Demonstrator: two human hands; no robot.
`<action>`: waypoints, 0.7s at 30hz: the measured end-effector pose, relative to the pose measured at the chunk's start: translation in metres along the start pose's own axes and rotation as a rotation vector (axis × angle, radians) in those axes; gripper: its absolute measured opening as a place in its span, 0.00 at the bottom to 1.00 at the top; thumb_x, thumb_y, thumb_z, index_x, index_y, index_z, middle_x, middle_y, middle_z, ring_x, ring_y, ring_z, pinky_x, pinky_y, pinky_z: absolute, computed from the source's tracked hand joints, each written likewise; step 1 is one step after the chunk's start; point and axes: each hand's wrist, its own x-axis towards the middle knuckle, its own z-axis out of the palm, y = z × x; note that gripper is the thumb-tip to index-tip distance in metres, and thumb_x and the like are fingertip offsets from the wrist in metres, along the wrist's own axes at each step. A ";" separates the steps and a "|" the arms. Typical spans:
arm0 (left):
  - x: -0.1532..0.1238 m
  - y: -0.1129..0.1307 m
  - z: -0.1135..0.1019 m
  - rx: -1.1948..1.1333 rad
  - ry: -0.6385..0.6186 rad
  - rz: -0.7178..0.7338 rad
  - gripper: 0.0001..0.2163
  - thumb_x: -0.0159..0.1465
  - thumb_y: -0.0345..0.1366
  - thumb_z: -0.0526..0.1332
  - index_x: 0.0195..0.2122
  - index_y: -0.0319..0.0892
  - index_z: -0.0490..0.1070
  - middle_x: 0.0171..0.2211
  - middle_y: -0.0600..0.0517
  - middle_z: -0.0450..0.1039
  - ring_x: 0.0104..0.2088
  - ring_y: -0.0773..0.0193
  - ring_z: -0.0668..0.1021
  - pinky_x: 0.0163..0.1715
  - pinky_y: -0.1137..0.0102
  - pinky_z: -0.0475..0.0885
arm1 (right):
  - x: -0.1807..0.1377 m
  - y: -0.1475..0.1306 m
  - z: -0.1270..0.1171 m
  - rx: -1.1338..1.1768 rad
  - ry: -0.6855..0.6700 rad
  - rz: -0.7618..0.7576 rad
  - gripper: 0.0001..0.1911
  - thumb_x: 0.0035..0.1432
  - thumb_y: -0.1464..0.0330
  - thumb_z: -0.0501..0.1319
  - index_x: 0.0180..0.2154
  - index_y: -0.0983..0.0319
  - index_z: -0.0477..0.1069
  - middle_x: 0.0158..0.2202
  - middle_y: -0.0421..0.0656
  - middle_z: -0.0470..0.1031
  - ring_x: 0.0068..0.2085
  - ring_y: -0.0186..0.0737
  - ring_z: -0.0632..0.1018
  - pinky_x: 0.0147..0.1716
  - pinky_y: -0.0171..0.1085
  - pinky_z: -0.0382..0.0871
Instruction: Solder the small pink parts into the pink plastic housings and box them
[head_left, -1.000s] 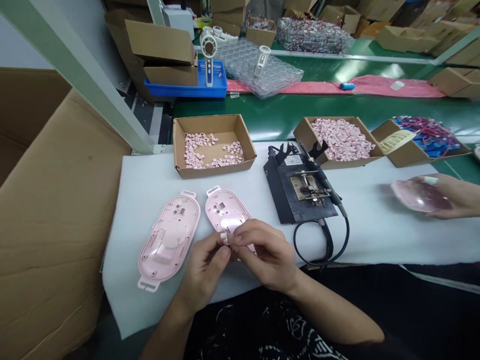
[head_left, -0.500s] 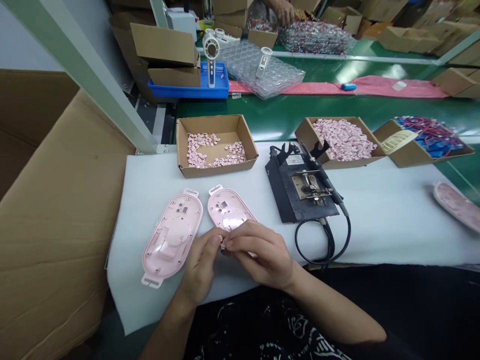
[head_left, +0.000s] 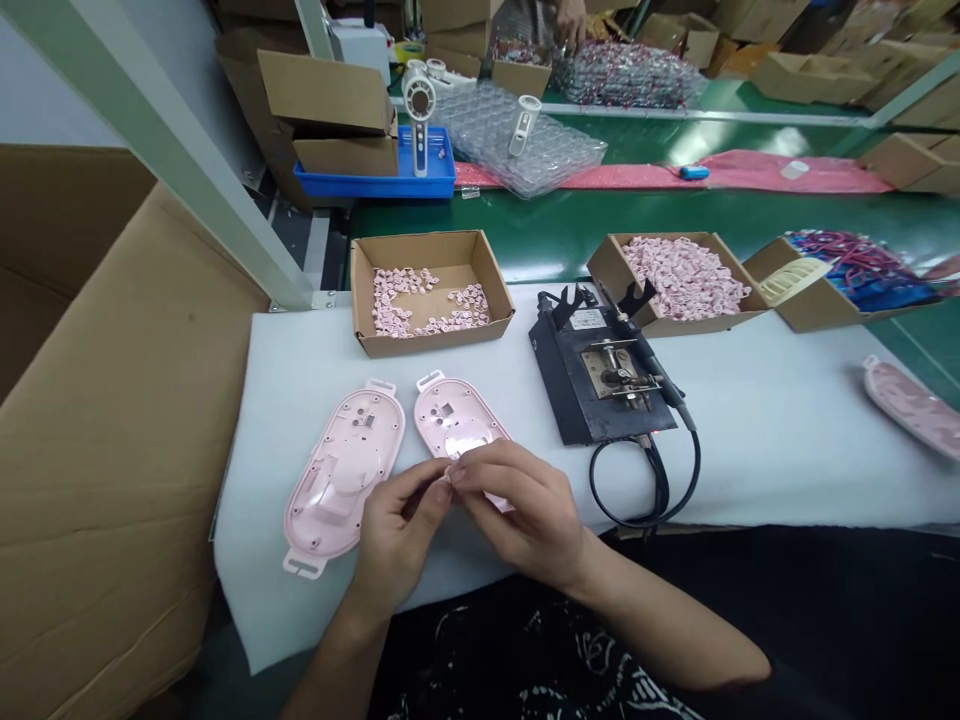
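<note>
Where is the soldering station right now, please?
In the head view, the soldering station stands on the white padding, right of the right hand, in front of the box of pink parts.

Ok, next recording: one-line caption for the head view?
Left hand and right hand pinch a small pink part over a pink plastic housing shell beside a soldering station.

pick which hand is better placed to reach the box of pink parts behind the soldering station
Probably the right hand: it is nearer the box of pink parts, while the left hand sits farther, beside the pink shell.
</note>
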 end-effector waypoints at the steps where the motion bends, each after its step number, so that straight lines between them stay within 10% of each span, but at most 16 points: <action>1: -0.001 -0.001 0.001 -0.046 0.019 -0.020 0.14 0.68 0.44 0.65 0.48 0.42 0.82 0.43 0.45 0.83 0.42 0.57 0.83 0.45 0.68 0.77 | -0.001 0.001 0.000 -0.004 0.009 -0.008 0.16 0.61 0.82 0.63 0.48 0.62 0.72 0.43 0.46 0.79 0.44 0.35 0.81 0.42 0.36 0.81; 21: 0.001 0.010 0.023 -0.611 0.057 -0.204 0.13 0.66 0.47 0.68 0.38 0.42 0.83 0.32 0.47 0.79 0.32 0.66 0.79 0.35 0.73 0.77 | -0.007 0.014 -0.001 -0.257 -0.010 -0.153 0.17 0.58 0.77 0.70 0.48 0.63 0.73 0.44 0.47 0.78 0.44 0.39 0.79 0.43 0.41 0.80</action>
